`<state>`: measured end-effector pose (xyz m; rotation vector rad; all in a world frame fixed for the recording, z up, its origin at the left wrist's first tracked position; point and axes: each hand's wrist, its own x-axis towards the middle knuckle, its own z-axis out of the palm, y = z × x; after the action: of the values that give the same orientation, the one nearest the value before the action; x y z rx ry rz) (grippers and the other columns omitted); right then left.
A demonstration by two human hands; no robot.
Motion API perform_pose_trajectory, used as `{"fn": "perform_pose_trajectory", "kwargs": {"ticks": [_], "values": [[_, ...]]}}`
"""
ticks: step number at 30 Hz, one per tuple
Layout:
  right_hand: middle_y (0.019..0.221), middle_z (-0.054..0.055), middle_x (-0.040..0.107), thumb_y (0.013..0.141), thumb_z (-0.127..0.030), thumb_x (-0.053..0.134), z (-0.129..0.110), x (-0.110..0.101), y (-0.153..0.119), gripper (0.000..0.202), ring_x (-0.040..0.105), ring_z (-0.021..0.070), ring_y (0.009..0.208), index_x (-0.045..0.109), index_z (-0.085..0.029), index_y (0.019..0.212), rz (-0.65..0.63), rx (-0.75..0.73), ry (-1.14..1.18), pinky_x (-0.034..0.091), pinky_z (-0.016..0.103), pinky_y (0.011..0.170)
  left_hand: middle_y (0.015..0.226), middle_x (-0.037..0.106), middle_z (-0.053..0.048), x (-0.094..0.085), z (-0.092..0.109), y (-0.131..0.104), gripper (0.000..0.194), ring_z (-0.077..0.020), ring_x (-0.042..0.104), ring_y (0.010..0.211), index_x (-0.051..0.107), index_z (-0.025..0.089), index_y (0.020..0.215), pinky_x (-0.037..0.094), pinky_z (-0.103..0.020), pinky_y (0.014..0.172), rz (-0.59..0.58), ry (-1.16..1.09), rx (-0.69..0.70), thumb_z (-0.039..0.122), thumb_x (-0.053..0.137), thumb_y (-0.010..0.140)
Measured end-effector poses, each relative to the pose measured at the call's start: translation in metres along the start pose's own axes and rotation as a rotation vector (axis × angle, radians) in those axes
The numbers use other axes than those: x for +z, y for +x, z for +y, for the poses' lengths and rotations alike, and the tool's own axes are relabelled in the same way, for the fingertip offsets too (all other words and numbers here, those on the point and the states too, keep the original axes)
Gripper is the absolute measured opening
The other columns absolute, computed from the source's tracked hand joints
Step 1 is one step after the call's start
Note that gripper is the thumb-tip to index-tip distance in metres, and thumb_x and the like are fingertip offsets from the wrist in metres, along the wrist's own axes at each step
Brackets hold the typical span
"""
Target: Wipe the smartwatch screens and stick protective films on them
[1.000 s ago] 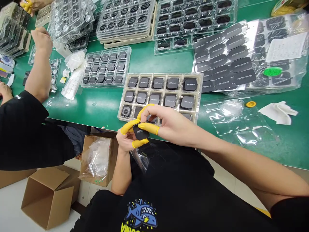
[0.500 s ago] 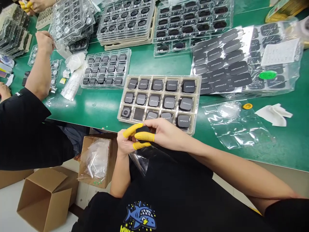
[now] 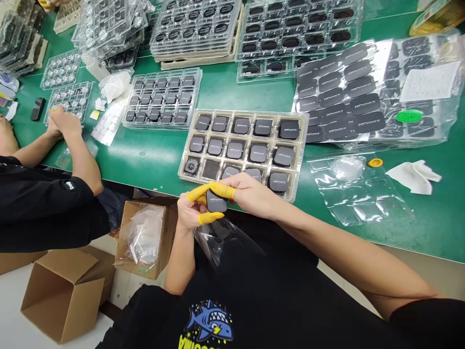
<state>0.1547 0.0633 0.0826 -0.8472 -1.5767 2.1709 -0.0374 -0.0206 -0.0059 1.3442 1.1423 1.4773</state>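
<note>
My left hand (image 3: 186,213), with yellow finger cots, grips a dark square watch case (image 3: 216,201) by its edges. Its face carries a grey film printed HiFuture and is turned up toward me. My right hand (image 3: 250,194) closes on the upper right edge of the same watch case, a yellow-cotted finger lying over its corner. Clear plastic film (image 3: 221,237) hangs below my left hand; where it is held is hidden. Just beyond my hands, a tray (image 3: 304,145) holds several similar watch cases in its pockets. One near-left pocket shows a case with its round sensor side up.
Beyond lie another filled tray (image 3: 163,97), stacked trays (image 3: 196,48) and sheets of grey labels (image 3: 337,92). A clear bag (image 3: 341,194), yellow ring (image 3: 375,163) and white cloth (image 3: 414,177) lie right. Boxes (image 3: 160,242) stand below the edge; a co-worker's hands (image 3: 69,123) are at left.
The watch case has turned so its printed face shows, and my right finger has shifted to its upper edge. The co-worker's arm has come down to a nearer tray. The view has shifted slightly.
</note>
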Motion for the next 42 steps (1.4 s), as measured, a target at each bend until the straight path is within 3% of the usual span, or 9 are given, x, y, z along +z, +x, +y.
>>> {"fn": "perform_pose_trajectory", "kwargs": {"ticks": [4, 9, 14, 20, 24, 27, 31, 35, 42], "values": [[0.069, 0.001, 0.060, 0.092, -0.083, 0.069, 0.000, -0.002, -0.002, 0.069, 0.049, 0.0147, 0.067, 0.067, -0.019, 0.068, -0.003, 0.003, -0.057, 0.041, 0.031, 0.065, 0.046, 0.049, 0.006, -0.001, -0.002, -0.002, 0.055, -0.0086, 0.042, 0.040, 0.079, 0.019, 0.067, 0.038, -0.024, 0.039, 0.015, 0.017, -0.020, 0.067, 0.105, 0.062], [0.074, 0.000, 0.066, 0.080, -0.070, 0.088, 0.004, 0.000, -0.004, 0.054, 0.049, 0.0137, 0.066, 0.079, -0.017, 0.084, 0.008, 0.074, -0.148, 0.036, 0.029, 0.058, 0.049, 0.051, 0.005, -0.007, -0.003, -0.004, 0.054, -0.0115, 0.048, 0.045, 0.080, 0.021, 0.067, 0.045, -0.027, 0.043, 0.007, 0.121, -0.037, 0.065, 0.108, 0.057], [0.070, 0.003, 0.066, 0.086, -0.078, 0.079, 0.007, 0.004, -0.001, 0.063, 0.051, 0.0139, 0.064, 0.072, -0.017, 0.070, 0.028, 0.053, -0.029, 0.040, 0.030, 0.061, 0.051, 0.055, 0.004, -0.006, -0.001, -0.006, 0.049, -0.0117, 0.052, 0.048, 0.082, 0.020, 0.068, 0.052, -0.028, 0.050, -0.008, 0.105, -0.046, 0.060, 0.109, 0.059], [0.066, 0.003, 0.063, 0.087, -0.094, 0.068, 0.012, -0.001, 0.001, 0.078, 0.053, 0.0150, 0.064, 0.069, -0.019, 0.067, 0.040, 0.025, 0.029, 0.045, 0.031, 0.062, 0.048, 0.055, 0.005, 0.000, 0.001, -0.005, 0.064, -0.0110, 0.048, 0.044, 0.093, 0.020, 0.101, 0.048, -0.026, 0.046, 0.005, 0.042, -0.080, 0.068, 0.106, 0.060], [0.072, 0.005, 0.069, 0.089, -0.091, 0.069, 0.010, -0.010, -0.002, 0.073, 0.059, 0.0172, 0.068, 0.072, -0.019, 0.073, -0.025, 0.031, -0.010, 0.052, 0.031, 0.063, 0.049, 0.056, 0.006, 0.001, 0.002, -0.003, 0.075, -0.0081, 0.042, 0.042, 0.092, 0.021, 0.112, 0.042, -0.024, 0.043, 0.024, 0.020, -0.080, 0.072, 0.105, 0.059], [0.080, 0.004, 0.071, 0.093, -0.078, 0.075, 0.005, -0.013, -0.006, 0.060, 0.060, 0.0163, 0.071, 0.076, -0.018, 0.082, -0.085, 0.001, -0.007, 0.051, 0.029, 0.065, 0.051, 0.055, 0.005, 0.001, 0.000, -0.002, 0.071, -0.0086, 0.042, 0.042, 0.092, 0.019, 0.106, 0.042, -0.024, 0.042, 0.014, 0.006, -0.056, 0.071, 0.105, 0.060], [0.085, 0.004, 0.076, 0.092, -0.064, 0.080, 0.005, -0.009, -0.008, 0.046, 0.058, 0.0150, 0.071, 0.082, -0.017, 0.091, -0.063, 0.009, -0.077, 0.047, 0.028, 0.064, 0.046, 0.044, 0.007, 0.002, -0.001, -0.002, 0.056, -0.0091, 0.039, 0.041, 0.081, 0.021, 0.070, 0.035, -0.026, 0.039, -0.014, 0.080, -0.015, 0.069, 0.107, 0.057], [0.080, 0.003, 0.074, 0.091, -0.066, 0.080, 0.011, -0.001, -0.007, 0.050, 0.052, 0.0137, 0.066, 0.083, -0.016, 0.089, -0.002, 0.047, -0.091, 0.039, 0.028, 0.060, 0.045, 0.041, 0.008, 0.000, 0.003, -0.003, 0.059, -0.0076, 0.034, 0.042, 0.065, 0.022, 0.053, 0.030, -0.026, 0.038, -0.025, 0.181, 0.040, 0.061, 0.109, 0.058], [0.084, 0.003, 0.072, 0.100, -0.073, 0.069, 0.020, 0.003, -0.011, 0.058, 0.054, 0.0156, 0.073, 0.078, -0.017, 0.089, -0.028, -0.026, -0.069, 0.046, 0.030, 0.069, 0.046, 0.051, 0.008, -0.009, 0.000, -0.015, 0.054, -0.0087, 0.045, 0.043, 0.088, 0.020, 0.085, 0.043, -0.023, 0.044, -0.016, 0.118, -0.012, 0.063, 0.107, 0.060]]}}
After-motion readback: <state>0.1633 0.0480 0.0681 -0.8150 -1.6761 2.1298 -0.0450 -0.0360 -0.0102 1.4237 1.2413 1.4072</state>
